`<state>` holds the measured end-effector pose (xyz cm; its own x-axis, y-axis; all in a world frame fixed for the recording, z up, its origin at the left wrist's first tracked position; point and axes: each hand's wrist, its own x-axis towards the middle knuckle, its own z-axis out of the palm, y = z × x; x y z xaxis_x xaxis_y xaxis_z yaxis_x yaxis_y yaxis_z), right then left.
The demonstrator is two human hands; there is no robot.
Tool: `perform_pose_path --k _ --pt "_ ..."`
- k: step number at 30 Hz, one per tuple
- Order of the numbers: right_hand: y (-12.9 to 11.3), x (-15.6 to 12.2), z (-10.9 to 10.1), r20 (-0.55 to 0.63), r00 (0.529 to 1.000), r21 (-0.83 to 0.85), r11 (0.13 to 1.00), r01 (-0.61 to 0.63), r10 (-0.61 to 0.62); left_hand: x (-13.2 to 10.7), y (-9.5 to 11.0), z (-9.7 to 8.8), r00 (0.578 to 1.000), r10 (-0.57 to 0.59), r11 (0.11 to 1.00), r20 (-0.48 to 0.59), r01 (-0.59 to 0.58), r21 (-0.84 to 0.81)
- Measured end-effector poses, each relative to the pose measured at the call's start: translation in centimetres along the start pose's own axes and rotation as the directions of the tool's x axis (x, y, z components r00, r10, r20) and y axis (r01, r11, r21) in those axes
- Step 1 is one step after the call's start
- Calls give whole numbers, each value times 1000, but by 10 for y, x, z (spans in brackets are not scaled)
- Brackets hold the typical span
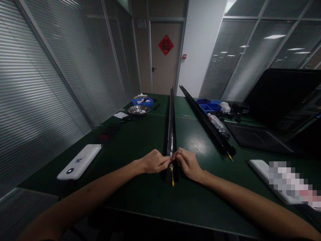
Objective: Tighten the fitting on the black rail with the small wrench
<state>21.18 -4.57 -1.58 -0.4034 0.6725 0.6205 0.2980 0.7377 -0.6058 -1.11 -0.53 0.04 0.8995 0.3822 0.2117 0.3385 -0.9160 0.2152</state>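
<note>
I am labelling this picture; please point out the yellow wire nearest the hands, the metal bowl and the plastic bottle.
Yellow wire (172, 175): head view, middle of its length.
Metal bowl (138, 114): head view, near outer wall.
Plastic bottle (217, 123): head view, its body.

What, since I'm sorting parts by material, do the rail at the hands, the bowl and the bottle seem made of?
Rail: dark and glossy with a bright streak; perhaps coated metal, though plastic is possible.
Bowl: likely polished steel, silvery with shiny reflections.
Bottle: apparently clear plastic, see-through with highlights.

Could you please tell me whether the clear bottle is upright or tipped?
Tipped: the clear bottle lies lengthwise alongside a black rail.
</note>
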Motion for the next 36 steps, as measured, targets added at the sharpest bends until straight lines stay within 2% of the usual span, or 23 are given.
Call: perform_pose_path --k 5,36 --pt "1 0 1 4 1000 -3 1000 3 -3 0 -1 1 1000 28 997 -3 -27 71" --pt "3 0 1 32 999 30 1000 -2 1 0 -2 2 998 64 992 -12 -62 109"
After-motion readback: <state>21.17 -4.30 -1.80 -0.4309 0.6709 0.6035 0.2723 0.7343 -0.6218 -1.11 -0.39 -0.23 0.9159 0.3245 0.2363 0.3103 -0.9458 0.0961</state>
